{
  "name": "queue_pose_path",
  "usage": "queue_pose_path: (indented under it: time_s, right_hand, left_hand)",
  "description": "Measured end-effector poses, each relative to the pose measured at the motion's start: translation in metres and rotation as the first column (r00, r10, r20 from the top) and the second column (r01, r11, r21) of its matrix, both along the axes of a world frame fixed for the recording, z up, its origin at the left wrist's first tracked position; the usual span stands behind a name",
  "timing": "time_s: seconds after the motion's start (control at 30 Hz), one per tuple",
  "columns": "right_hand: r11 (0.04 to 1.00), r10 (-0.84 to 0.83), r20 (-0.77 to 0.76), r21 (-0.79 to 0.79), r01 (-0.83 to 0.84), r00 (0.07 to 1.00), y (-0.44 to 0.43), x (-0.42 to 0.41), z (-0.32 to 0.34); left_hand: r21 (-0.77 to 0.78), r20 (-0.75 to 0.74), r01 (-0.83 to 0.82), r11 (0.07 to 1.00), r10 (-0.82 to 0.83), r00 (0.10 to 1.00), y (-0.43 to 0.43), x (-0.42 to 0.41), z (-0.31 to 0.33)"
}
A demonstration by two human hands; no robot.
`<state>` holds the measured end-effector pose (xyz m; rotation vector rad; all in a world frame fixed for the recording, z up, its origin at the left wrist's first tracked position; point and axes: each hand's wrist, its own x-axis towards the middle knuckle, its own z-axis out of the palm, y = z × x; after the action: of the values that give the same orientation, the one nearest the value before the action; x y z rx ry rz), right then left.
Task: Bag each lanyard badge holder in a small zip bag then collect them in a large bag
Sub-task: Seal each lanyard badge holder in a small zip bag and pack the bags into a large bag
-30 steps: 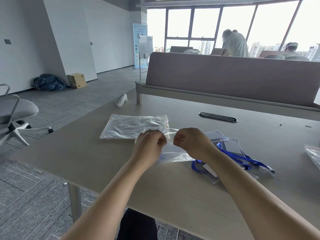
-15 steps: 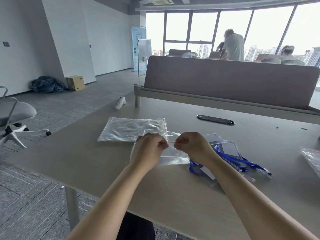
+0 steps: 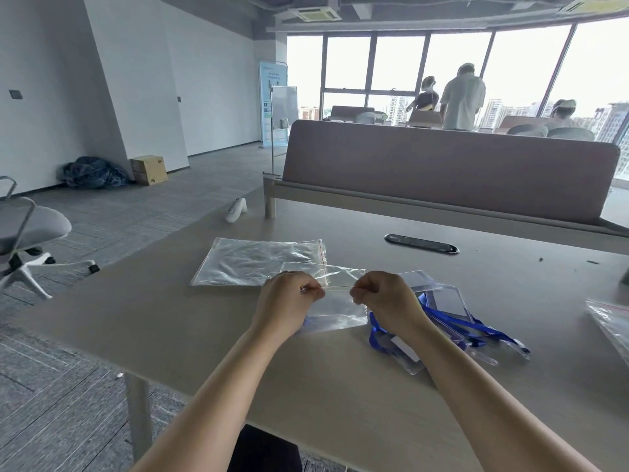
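1. The small zip bag is front and centre, held just above the table between both hands. The left hand and right hand each have their fingers curled in tight and pinch the mouth strip, with a short stretch of it pulled taut between them.
2. The bag looks like thin clear film: basically weightless, floppy and slick. My guess is it clings to itself, so the two lips will want a firm pinch on each side to peel apart. Grabbing the body would just crumple it.
3. I can't tell if anything is inside. There's a faint blue smudge at the bag's 7 o'clock corner, but it's too vague to call.
4. The badge holders sit in a pile at about 4 o'clock from the right hand, tangled up with their blue lanyards. The clear sleeves look stiffish with a bit of flex, so they should slide in edge-first. The ribbon is soft and will probably trail or snag, so I'd bunch it against the sleeve and take hold of both together.
5. The large bag lies flat at 11 o'clock from the left hand, partly under the small one's far edge. It's the same flimsy plastic, so I'd take it by the zip strip.
6. There are a few more bags at the far 3 o'clock edge of the table.
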<state>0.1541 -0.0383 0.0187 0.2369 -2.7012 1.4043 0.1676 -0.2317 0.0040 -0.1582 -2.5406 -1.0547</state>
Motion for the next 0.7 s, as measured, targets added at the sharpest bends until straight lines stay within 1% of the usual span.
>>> queue_pose_path:
  time_s: [0.13,0.27,0.4,0.47,0.57,0.7]
  right_hand:
    - [0.996,0.008,0.023,-0.088,-0.006,1.000,0.002,0.003,-0.002]
    - [0.996,0.012,0.007,-0.092,-0.012,1.000,0.001,0.006,0.000]
    - [0.993,-0.027,-0.035,-0.116,0.023,0.999,0.005,0.007,0.009]
    - [0.995,-0.052,-0.056,-0.093,0.047,0.997,0.009,0.006,0.018]
    - [0.996,-0.091,-0.135,-0.010,0.091,0.987,0.011,0.007,0.030]
    - [0.991,-0.115,-0.217,0.039,0.126,0.969,0.007,0.005,0.046]
  left_hand:
    - [0.004,0.008,0.004,1.000,-0.004,1.000,0.000,0.001,0.001]
    - [0.033,0.038,0.027,0.999,-0.028,0.999,-0.003,0.001,0.002]
    - [0.072,0.077,0.014,0.997,-0.020,0.997,-0.019,0.001,0.010]
    - [0.069,0.063,-0.010,0.998,0.006,0.998,-0.030,0.001,0.016]
    - [0.043,0.046,-0.033,0.999,0.031,0.998,-0.041,0.001,0.024]
    - [0.002,0.025,-0.050,0.999,0.050,0.998,-0.045,0.001,0.036]
